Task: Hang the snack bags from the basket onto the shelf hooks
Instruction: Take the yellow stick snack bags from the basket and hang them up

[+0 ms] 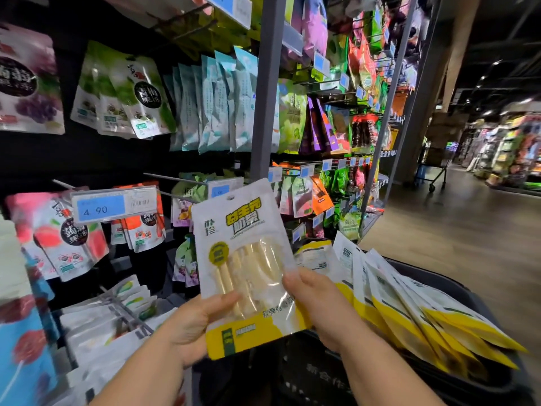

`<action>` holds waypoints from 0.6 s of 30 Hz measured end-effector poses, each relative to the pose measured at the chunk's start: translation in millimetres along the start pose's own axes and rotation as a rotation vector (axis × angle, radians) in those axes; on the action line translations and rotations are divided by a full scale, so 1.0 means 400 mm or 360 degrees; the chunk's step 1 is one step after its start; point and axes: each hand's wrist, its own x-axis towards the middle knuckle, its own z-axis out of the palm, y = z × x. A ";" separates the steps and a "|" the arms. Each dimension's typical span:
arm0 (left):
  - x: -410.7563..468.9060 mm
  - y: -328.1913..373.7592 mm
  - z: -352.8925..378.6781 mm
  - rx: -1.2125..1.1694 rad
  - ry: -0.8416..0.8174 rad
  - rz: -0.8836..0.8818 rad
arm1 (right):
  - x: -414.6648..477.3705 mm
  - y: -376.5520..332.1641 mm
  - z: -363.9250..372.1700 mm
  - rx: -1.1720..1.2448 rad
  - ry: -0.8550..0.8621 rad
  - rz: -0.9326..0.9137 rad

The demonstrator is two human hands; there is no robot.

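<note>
Head view: basket (pixel 307 376) holds snack bags (pixel 395 300); hands (pixel 190 323) (pixel 319 303) grip one bag (pixel 248 268).

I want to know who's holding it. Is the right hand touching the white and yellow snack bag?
Touching. The head view shows the right hand with its thumb lying on the front of the snack bag at the bag's right edge, no gap between them.

One wide-angle head view looks forward and down, close over the basket (pixel 322 373) at near right, the shelf (pixel 263 83) near left, the aisle floor (pixel 453 230) running far right.
</note>
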 end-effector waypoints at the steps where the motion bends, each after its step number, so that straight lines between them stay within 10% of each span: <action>1: 0.008 -0.008 -0.014 0.0005 0.0049 -0.0018 | 0.005 0.010 -0.001 -0.0206 0.0059 -0.0014; 10: 0.058 -0.074 -0.099 0.0184 0.0320 -0.0055 | 0.089 0.103 -0.134 -0.1187 0.1097 0.0047; 18: 0.080 -0.086 -0.096 0.0367 0.0410 -0.0084 | 0.181 0.115 -0.177 -0.1025 0.0990 0.0744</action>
